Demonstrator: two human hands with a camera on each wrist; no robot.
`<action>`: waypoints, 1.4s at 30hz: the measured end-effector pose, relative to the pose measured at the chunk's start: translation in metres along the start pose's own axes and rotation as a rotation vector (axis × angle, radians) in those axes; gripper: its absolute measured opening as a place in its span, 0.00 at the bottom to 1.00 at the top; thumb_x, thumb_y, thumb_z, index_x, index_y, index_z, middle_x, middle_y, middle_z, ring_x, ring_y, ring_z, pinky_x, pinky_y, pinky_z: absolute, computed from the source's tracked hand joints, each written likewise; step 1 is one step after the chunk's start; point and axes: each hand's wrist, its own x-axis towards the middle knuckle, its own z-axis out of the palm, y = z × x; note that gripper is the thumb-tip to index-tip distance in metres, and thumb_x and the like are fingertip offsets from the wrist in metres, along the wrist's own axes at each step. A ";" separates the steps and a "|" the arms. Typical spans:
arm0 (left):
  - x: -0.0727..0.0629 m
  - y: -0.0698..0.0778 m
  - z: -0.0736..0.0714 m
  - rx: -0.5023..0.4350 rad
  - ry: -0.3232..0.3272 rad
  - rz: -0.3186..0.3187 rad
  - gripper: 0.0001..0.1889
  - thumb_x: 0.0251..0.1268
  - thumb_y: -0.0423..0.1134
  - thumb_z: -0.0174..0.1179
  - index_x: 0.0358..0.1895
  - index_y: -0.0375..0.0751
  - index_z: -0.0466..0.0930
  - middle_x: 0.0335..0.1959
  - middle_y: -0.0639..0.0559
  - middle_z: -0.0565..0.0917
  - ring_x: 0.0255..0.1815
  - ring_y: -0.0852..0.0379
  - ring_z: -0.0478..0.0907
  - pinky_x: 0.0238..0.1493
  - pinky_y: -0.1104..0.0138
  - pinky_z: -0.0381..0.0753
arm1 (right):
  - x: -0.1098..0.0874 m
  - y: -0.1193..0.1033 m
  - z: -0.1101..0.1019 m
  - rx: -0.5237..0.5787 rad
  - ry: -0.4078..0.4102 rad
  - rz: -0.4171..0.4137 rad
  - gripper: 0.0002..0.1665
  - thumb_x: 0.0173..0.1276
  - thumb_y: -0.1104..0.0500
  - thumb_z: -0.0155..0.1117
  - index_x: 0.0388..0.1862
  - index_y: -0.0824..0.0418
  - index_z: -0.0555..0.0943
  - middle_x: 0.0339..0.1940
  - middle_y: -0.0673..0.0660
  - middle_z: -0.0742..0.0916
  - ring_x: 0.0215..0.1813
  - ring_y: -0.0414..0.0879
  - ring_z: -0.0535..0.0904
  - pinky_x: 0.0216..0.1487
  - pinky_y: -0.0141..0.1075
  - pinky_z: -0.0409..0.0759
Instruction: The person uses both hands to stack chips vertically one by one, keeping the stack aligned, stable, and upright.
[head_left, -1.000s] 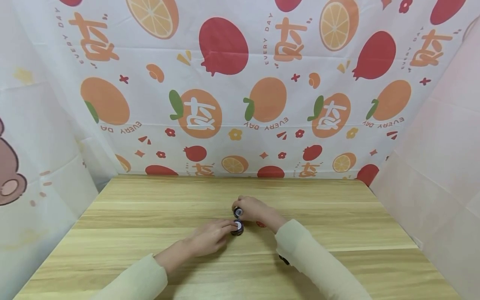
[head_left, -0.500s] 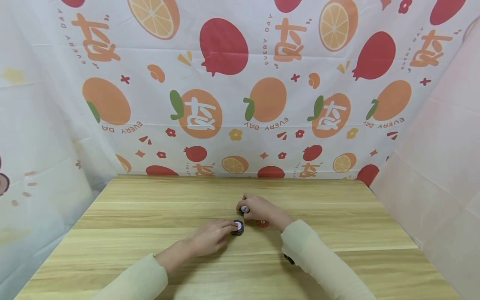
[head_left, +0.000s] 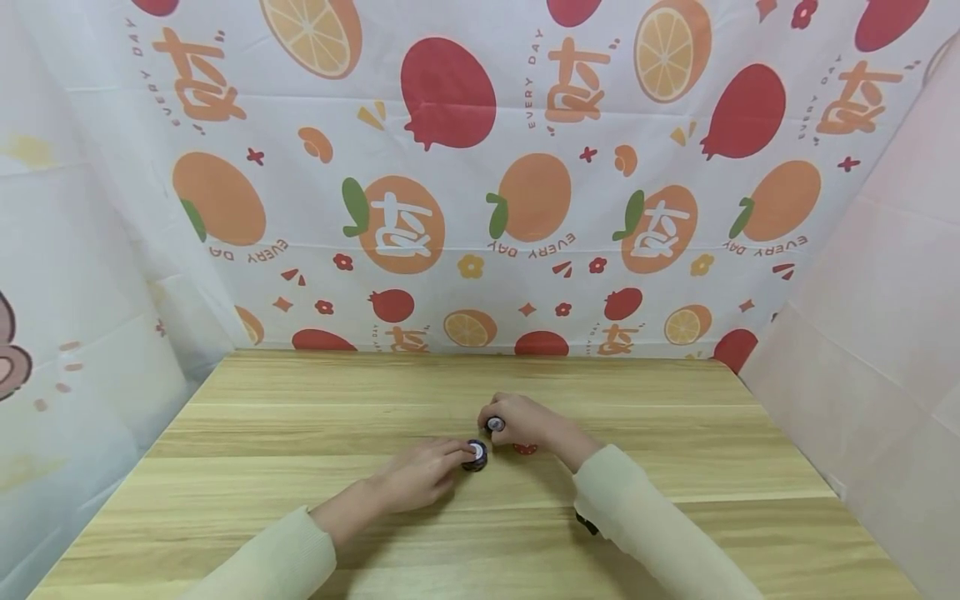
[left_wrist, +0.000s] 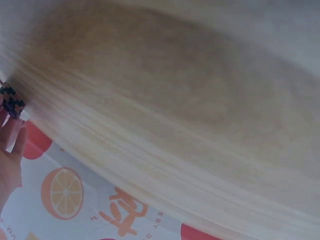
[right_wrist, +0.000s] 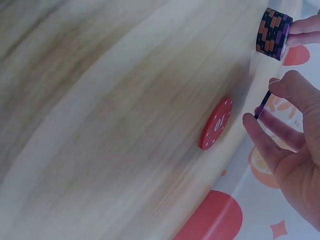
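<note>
A short stack of dark poker chips with pale inlaid edges (right_wrist: 274,34) stands on the wooden table. My left hand (head_left: 422,475) lies beside the stack, its extended fingertips resting on the top chip, as the right wrist view shows. Just beyond and right of the stack, my right hand (head_left: 517,418) pinches one dark poker chip (head_left: 495,424) between thumb and fingertips. In the right wrist view this chip is seen edge-on, tilted and apart from the stack. A red poker chip (right_wrist: 217,124) marked 10 lies flat on the table, partly hidden by my right hand in the head view.
The wooden table (head_left: 315,417) reaches back to a white fruit-print curtain (head_left: 480,125). More pale curtain (head_left: 862,333) hangs at both sides. A small black object (head_left: 587,523) shows under the right sleeve.
My right hand has moved slightly right, away from the stack, carrying the pinched poker chip with it. The left hand has stayed on the stack.
</note>
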 end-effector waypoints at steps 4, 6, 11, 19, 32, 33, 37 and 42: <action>0.000 0.000 -0.001 -0.001 -0.003 -0.001 0.17 0.56 0.30 0.58 0.51 0.35 0.77 0.51 0.45 0.77 0.53 0.51 0.74 0.56 0.59 0.72 | -0.003 -0.002 0.000 0.007 0.011 -0.011 0.13 0.54 0.65 0.64 0.39 0.54 0.84 0.37 0.51 0.79 0.36 0.40 0.73 0.38 0.26 0.73; 0.000 0.000 -0.001 -0.001 -0.001 0.003 0.17 0.56 0.30 0.58 0.51 0.34 0.77 0.51 0.45 0.77 0.53 0.50 0.74 0.56 0.58 0.72 | -0.004 -0.003 -0.001 -0.004 0.022 -0.020 0.12 0.54 0.65 0.64 0.39 0.54 0.84 0.39 0.50 0.79 0.37 0.40 0.74 0.39 0.26 0.74; 0.000 -0.001 -0.002 0.001 0.000 0.011 0.17 0.56 0.30 0.59 0.51 0.34 0.77 0.50 0.44 0.77 0.52 0.50 0.74 0.55 0.58 0.73 | -0.005 -0.006 -0.001 -0.045 0.052 -0.051 0.12 0.55 0.65 0.63 0.38 0.54 0.84 0.41 0.49 0.79 0.39 0.39 0.74 0.42 0.29 0.74; 0.000 -0.002 -0.002 -0.003 -0.007 0.005 0.17 0.57 0.30 0.59 0.52 0.34 0.77 0.51 0.45 0.77 0.53 0.51 0.73 0.56 0.59 0.72 | -0.006 -0.011 -0.002 -0.008 0.057 -0.059 0.11 0.56 0.63 0.62 0.39 0.55 0.84 0.41 0.49 0.79 0.41 0.40 0.74 0.44 0.30 0.74; -0.001 -0.004 -0.001 0.024 0.016 0.048 0.17 0.57 0.32 0.59 0.52 0.37 0.77 0.51 0.46 0.77 0.53 0.50 0.73 0.55 0.59 0.72 | -0.001 -0.018 0.000 0.001 0.057 -0.090 0.13 0.56 0.64 0.62 0.42 0.55 0.83 0.41 0.49 0.79 0.42 0.39 0.74 0.45 0.27 0.73; -0.001 -0.004 -0.001 0.021 0.022 0.051 0.17 0.57 0.32 0.59 0.52 0.37 0.77 0.51 0.46 0.77 0.53 0.50 0.73 0.55 0.58 0.72 | -0.002 -0.019 0.000 0.006 0.056 -0.091 0.13 0.56 0.64 0.62 0.42 0.55 0.83 0.41 0.49 0.79 0.42 0.39 0.74 0.45 0.27 0.74; 0.000 -0.004 -0.002 0.013 0.032 0.058 0.17 0.56 0.32 0.60 0.51 0.37 0.77 0.51 0.45 0.76 0.53 0.49 0.73 0.55 0.58 0.73 | -0.002 -0.023 0.000 0.023 0.042 -0.080 0.13 0.56 0.64 0.62 0.42 0.55 0.82 0.41 0.49 0.78 0.43 0.38 0.74 0.45 0.27 0.74; 0.001 -0.004 -0.002 0.008 0.030 0.057 0.17 0.56 0.31 0.59 0.51 0.37 0.77 0.51 0.45 0.76 0.53 0.49 0.73 0.55 0.58 0.72 | -0.003 -0.025 0.001 0.037 0.045 -0.072 0.13 0.56 0.64 0.62 0.41 0.54 0.82 0.40 0.48 0.78 0.43 0.38 0.74 0.45 0.26 0.74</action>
